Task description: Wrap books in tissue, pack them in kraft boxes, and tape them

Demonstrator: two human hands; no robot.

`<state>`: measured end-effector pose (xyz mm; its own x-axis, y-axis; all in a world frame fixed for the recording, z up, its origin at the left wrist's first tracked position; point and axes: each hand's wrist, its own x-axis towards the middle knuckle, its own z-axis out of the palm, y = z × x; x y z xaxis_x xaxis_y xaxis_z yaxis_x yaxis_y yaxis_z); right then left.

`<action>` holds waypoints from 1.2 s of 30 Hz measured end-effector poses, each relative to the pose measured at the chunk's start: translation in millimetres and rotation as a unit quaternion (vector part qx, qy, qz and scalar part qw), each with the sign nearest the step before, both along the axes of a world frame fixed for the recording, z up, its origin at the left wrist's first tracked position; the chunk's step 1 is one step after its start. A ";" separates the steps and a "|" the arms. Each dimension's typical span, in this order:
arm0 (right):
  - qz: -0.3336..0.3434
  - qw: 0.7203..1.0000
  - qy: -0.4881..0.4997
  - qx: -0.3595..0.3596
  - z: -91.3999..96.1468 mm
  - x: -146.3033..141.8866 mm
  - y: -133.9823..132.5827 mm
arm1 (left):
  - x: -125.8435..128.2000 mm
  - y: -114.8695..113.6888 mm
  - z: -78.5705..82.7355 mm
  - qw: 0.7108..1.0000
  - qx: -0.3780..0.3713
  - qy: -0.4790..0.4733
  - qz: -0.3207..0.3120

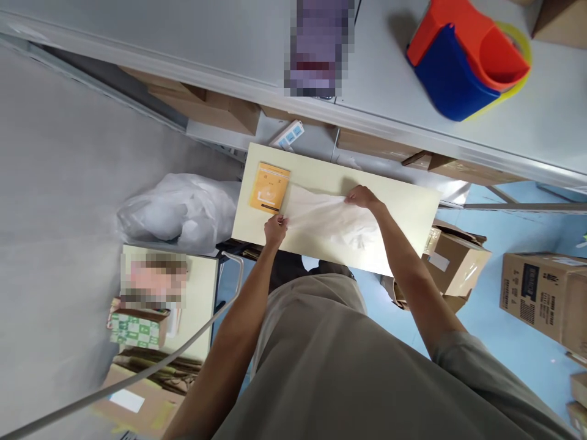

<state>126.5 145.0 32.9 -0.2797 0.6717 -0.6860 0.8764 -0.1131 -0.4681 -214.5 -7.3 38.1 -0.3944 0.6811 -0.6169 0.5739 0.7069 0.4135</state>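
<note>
A thin white cloth [316,215] lies spread over the cream tabletop [408,211], creased and bunched toward its right end. Fingers of my right hand [362,197] are closed on its far edge. My left hand [276,231] pinches the cloth's near left corner, close to the table's front edge. Just beyond that hand, an orange-yellow book [270,187] rests flat with its cover up, beside the cloth's left edge. Whether the white material is fabric or soft plastic is hard to make out.
Behind the table runs a grey shelf [229,67] bearing a red, blue and yellow bin [458,67]. A power strip [288,134] sits below it. Left are a stuffed clear plastic bag [183,211] and a side table [199,305]. Cardboard boxes [458,260] stand right.
</note>
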 end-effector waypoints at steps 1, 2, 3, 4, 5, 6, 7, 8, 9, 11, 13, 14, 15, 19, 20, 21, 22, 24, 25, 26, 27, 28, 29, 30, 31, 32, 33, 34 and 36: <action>-0.006 1.000 -0.001 0.003 -0.8 4.8 -2.4 | 1.8 1.6 -0.2 1.000 0.003 0.007 -0.006; -0.010 1.000 -0.001 0.004 -1.5 9.0 -5.0 | 4.3 3.3 -0.5 1.000 0.006 0.016 -0.013; -0.010 1.000 0.000 0.002 -2.0 13.0 -7.7 | 7.1 5.0 -0.9 0.999 0.009 0.025 -0.020; -0.010 1.000 -0.002 -0.001 -2.2 16.9 -10.4 | 10.1 6.4 -1.4 0.999 0.011 0.033 -0.027; -0.010 1.000 -0.007 -0.002 -2.1 20.9 -13.0 | 13.1 7.4 -1.9 0.999 0.011 0.040 -0.033; -0.012 1.000 -0.015 0.002 -1.6 25.1 -15.4 | 15.9 7.9 -2.3 0.998 0.009 0.045 -0.039; -0.015 1.000 -0.025 0.010 -0.7 29.4 -17.5 | 18.7 8.0 -2.8 0.998 0.006 0.046 -0.045; -0.020 0.999 -0.036 0.023 0.7 33.9 -19.5 | 21.3 7.6 -3.1 0.998 0.002 0.046 -0.052; -0.026 0.998 -0.045 0.036 2.5 38.4 -21.3 | 23.9 6.9 -3.4 0.997 -0.001 0.047 -0.057; -0.037 0.997 -0.049 0.043 6.9 48.2 -25.5 | 29.0 5.8 -3.3 0.996 -0.009 0.054 -0.066; -0.039 0.998 -0.053 0.022 11.6 60.8 -31.8 | 34.0 6.3 -2.4 0.995 -0.019 0.068 -0.071; -0.034 0.998 -0.060 0.010 13.6 68.8 -36.2 | 36.5 7.8 -1.6 0.994 -0.021 0.074 -0.072; -0.028 0.997 -0.070 0.000 15.4 78.1 -41.6 | 39.1 10.5 -0.7 0.994 -0.020 0.080 -0.073; -0.010 0.992 -0.126 -0.011 19.6 123.7 -69.6 | 51.4 33.5 1.2 0.992 0.003 0.096 -0.080; -0.017 0.991 -0.130 -0.016 20.3 134.8 -76.7 | 55.5 41.5 0.7 0.992 0.008 0.094 -0.088; -0.028 0.991 -0.128 -0.020 21.0 144.5 -83.3 | 59.9 49.8 -0.2 0.991 0.012 0.088 -0.096; -0.043 0.991 -0.122 -0.025 21.6 152.4 -89.1 | 64.8 57.9 -1.5 0.991 0.013 0.082 -0.105; -0.073 0.992 -0.103 -0.030 22.5 161.8 -97.8 | 75.0 72.0 -5.1 0.990 0.005 0.074 -0.118; -0.084 0.992 -0.092 -0.031 22.6 163.5 -100.8 | 79.7 77.5 -7.1 0.989 -0.004 0.075 -0.124; -0.092 0.992 -0.082 -0.032 22.5 163.7 -103.0 | 83.7 81.6 -9.2 0.988 -0.015 0.078 -0.129; -0.099 0.992 -0.071 -0.030 22.1 162.8 -104.5 | 86.6 84.5 -11.1 0.987 -0.024 0.079 -0.136; -0.106 0.992 -0.060 -0.027 21.7 161.6 -105.4 | 88.1 86.0 -12.7 0.986 -0.027 0.079 -0.142; -0.116 0.992 -0.050 -0.022 21.1 160.4 -105.9 | 88.0 86.5 -13.9 0.986 -0.027 0.079 -0.148; -0.128 0.991 -0.042 -0.017 20.6 159.6 -105.9 | 86.3 86.1 -14.7 0.985 -0.025 0.078 -0.151; -0.140 0.990 -0.032 -0.011 20.1 159.5 -105.5 | 83.0 85.1 -15.1 0.985 -0.020 0.080 -0.152; -0.149 0.988 -0.025 -0.005 19.7 159.8 -104.6 | 78.6 83.6 -14.9 0.985 -0.015 0.083 -0.150; -0.156 0.988 -0.020 0.001 19.3 160.4 -103.0 | 73.3 81.8 -14.4 0.985 -0.009 0.088 -0.146; -0.160 0.987 -0.020 0.010 18.8 161.0 -100.9 | 67.8 79.9 -13.6 0.986 -0.004 0.091 -0.140; -0.165 0.985 -0.037 0.032 17.7 160.8 -94.7 | 57.8 76.7 -11.7 0.988 0.008 0.091 -0.128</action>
